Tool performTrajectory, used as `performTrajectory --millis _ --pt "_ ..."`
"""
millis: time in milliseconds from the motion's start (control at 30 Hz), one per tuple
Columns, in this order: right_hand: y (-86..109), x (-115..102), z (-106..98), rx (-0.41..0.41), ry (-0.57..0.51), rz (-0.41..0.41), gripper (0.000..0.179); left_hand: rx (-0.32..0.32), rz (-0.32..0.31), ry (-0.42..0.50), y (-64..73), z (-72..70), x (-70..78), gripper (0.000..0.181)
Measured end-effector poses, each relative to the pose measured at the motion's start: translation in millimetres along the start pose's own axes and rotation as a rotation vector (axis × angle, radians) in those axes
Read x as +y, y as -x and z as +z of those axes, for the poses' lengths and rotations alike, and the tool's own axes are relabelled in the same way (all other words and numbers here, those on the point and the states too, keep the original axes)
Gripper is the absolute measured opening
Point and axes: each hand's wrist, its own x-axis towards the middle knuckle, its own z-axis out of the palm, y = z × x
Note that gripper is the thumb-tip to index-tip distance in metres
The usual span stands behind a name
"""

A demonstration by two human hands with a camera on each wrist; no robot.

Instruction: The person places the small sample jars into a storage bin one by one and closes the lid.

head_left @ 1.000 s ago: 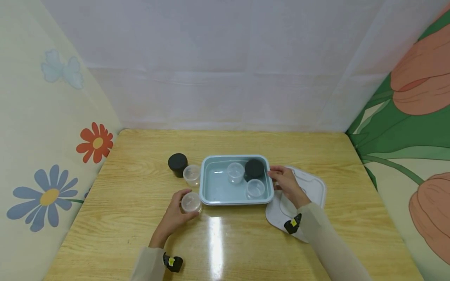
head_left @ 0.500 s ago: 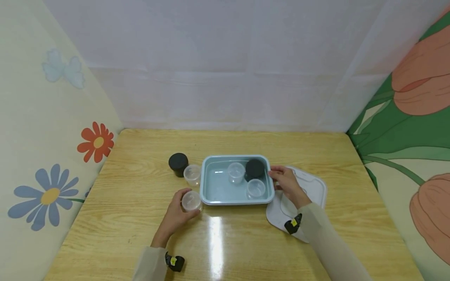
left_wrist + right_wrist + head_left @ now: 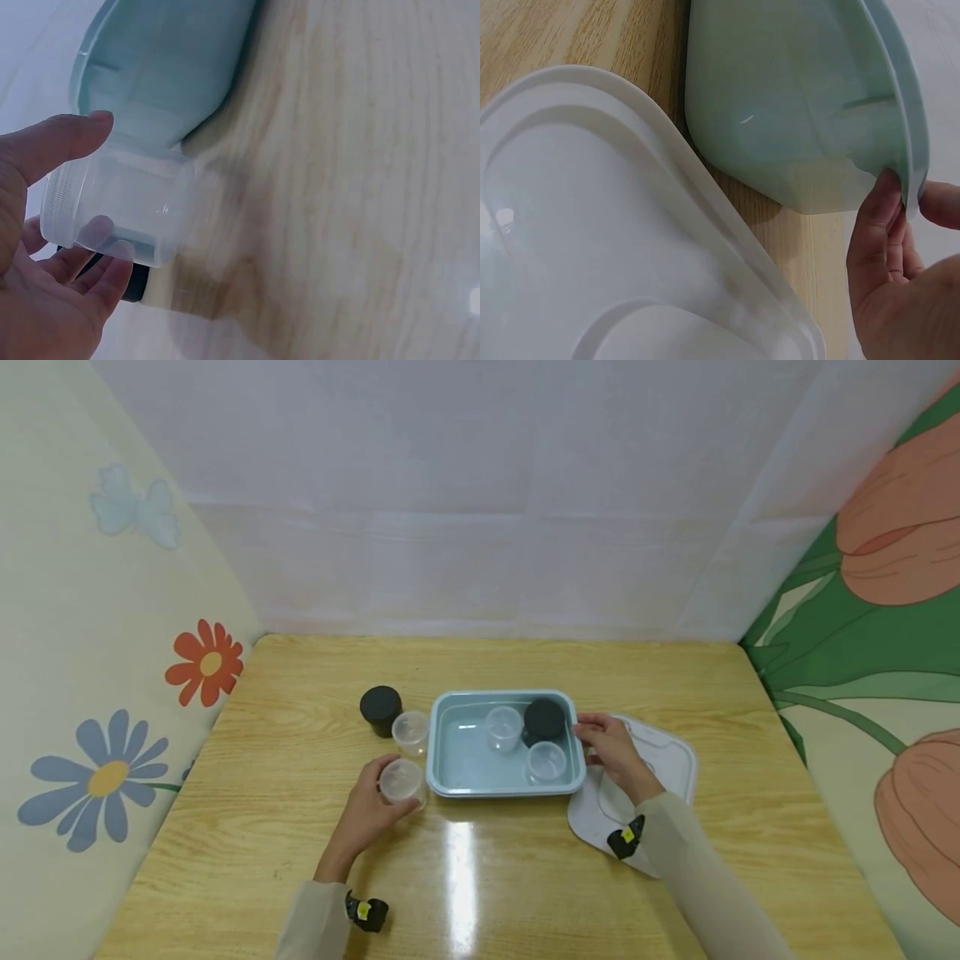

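My left hand (image 3: 367, 806) holds a clear plastic jar (image 3: 402, 781) with a translucent lid, left of the light-blue plastic box (image 3: 461, 764). In the left wrist view the fingers curl under the jar (image 3: 135, 202) and the thumb lies along its other side. At the box's right end my right hand (image 3: 613, 752) grips the rim; the right wrist view has thumb and fingers pinching the box edge (image 3: 907, 112). Inside the box stand a black-lidded jar (image 3: 543, 719), a clear jar (image 3: 503, 727) and another clear jar (image 3: 546, 762).
Left of the box, a black jar (image 3: 381, 708) stands close to a clear jar (image 3: 411, 731). A white box lid (image 3: 678, 760) lies on the wooden table (image 3: 300, 718), partly under my right forearm. A pale cloth wall (image 3: 450, 543) rises behind the table.
My left hand has shifted slightly left and away from me, carrying the clear jar with it. My right hand keeps its hold on the box rim, and the box has not moved.
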Motion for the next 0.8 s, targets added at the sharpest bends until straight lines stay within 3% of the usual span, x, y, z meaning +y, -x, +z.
performTrajectory --millis 800 --pt "-1.2 0.7 0.1 0.008 0.02 0.025 0.041 0.037 0.068 0.021 -15.5 -28.7 23.4 0.075"
